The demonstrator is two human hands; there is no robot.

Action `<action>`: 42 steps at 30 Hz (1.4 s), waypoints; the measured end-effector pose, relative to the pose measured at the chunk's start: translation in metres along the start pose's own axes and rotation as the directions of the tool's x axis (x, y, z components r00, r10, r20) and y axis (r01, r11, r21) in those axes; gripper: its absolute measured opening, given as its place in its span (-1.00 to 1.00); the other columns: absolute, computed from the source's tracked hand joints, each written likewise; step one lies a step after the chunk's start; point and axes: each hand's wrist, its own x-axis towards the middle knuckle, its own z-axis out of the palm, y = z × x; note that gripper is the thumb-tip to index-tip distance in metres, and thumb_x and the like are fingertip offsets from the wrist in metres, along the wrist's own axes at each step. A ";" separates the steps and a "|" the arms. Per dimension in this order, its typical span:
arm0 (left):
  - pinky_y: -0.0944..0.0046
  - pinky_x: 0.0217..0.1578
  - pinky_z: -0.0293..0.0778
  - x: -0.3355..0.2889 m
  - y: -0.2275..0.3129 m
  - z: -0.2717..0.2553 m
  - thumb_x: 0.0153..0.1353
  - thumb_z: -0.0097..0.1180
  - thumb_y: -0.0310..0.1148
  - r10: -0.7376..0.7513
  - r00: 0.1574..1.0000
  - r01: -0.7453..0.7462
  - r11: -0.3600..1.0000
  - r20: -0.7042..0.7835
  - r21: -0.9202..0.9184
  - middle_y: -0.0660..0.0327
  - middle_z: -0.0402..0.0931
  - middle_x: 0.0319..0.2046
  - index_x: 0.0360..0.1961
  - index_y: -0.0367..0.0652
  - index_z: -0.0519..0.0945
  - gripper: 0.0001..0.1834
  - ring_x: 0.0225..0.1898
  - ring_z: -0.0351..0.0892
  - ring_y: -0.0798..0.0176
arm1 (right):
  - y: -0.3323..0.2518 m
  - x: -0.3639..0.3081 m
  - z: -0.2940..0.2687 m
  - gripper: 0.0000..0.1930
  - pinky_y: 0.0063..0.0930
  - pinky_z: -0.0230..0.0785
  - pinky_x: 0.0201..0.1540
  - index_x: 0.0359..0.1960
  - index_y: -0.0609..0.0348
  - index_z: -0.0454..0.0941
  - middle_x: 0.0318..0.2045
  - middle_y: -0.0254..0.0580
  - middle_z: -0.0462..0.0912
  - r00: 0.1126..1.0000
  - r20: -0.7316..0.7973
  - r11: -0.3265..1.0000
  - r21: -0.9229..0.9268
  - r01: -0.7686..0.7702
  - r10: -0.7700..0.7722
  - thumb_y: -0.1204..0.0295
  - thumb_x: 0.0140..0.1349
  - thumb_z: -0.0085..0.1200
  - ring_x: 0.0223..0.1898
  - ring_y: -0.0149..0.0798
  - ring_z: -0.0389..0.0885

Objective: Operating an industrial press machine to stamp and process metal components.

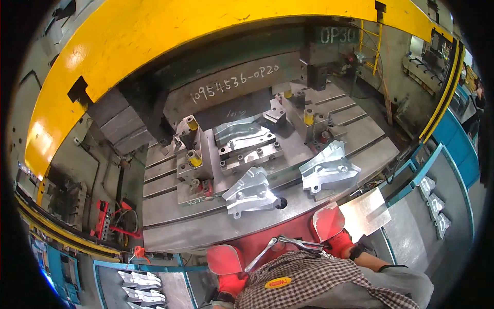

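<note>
Found the left hand (232,285), red-gloved, in front of the press bed (170,229), close against the left rounded shield (225,259) of a red console (252,244). Could not see its fingertips; could not tell whether spread wide, narrowed or holding anything. Found the right hand (339,243), also red-gloved, in front of the press bed but farther right, close against the right rounded shield (328,225). Could not tell its grip either, for want of a view of the fingertips. Located the red console just before the near edge of the press bed, with bright metal tools (262,253) across its top, kind unclear. Counted two formed metal parts on the near strip of the press bed, set apart: left part (250,193) beside a dark round hole, right part (329,170) toward the right. Saw a third part (244,131) on the bolted die (252,159) at the middle of the press bed. Noted similar pieces (436,208) to the right of the press bed, and a stack (141,280) to its near left. Recorded a yellow frame (154,41) arching above the press bed.
</note>
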 end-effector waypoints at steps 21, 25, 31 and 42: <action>-0.07 -0.03 0.27 -0.024 0.021 -0.031 -0.06 0.14 -0.03 0.227 0.950 -0.240 0.970 -0.214 -0.039 0.04 0.52 -0.15 -0.13 -0.17 0.51 -0.48 -0.03 0.42 -0.09 | 0.005 -0.010 -0.003 -0.62 -0.14 0.26 0.05 -0.18 -0.19 0.58 -0.05 -0.19 0.52 0.972 -0.233 0.991 0.130 0.017 0.014 -0.03 0.02 0.04 0.01 -0.03 0.44; 0.12 -0.10 0.38 -0.036 0.028 -0.074 0.21 0.04 -0.10 0.193 0.954 -0.289 0.386 -0.229 -0.876 0.03 0.54 -0.19 -0.02 0.00 0.50 -0.63 -0.11 0.52 0.07 | 0.016 -0.031 -0.032 -0.62 -0.23 0.40 -0.11 -0.16 -0.09 0.55 -0.24 -0.11 0.61 0.982 0.116 0.917 0.355 -0.179 0.147 0.01 0.08 0.03 -0.19 -0.03 0.57; 0.27 -0.33 0.43 0.001 0.039 -0.153 0.28 -0.04 -0.09 0.058 0.991 0.068 0.530 0.117 -0.845 0.19 0.54 -0.47 -0.10 -0.16 0.50 -0.63 -0.36 0.56 0.26 | 0.001 -0.007 -0.045 -0.69 -0.18 0.38 -0.28 -0.33 0.12 0.49 -0.41 -0.03 0.59 0.931 -0.258 0.699 0.715 0.003 0.260 0.12 0.20 -0.06 -0.28 0.03 0.56; 0.07 -0.17 0.40 0.247 0.130 -0.234 0.17 0.04 -0.13 0.018 0.882 -0.142 0.964 -0.472 -0.227 -0.04 0.53 -0.21 -0.15 -0.16 0.51 -0.65 -0.12 0.48 -0.12 | -0.013 0.031 -0.031 -0.70 -0.23 0.40 -0.27 -0.27 0.09 0.50 -0.38 -0.04 0.60 0.856 -0.278 0.595 0.803 -0.042 0.436 0.13 0.21 -0.07 -0.31 0.03 0.58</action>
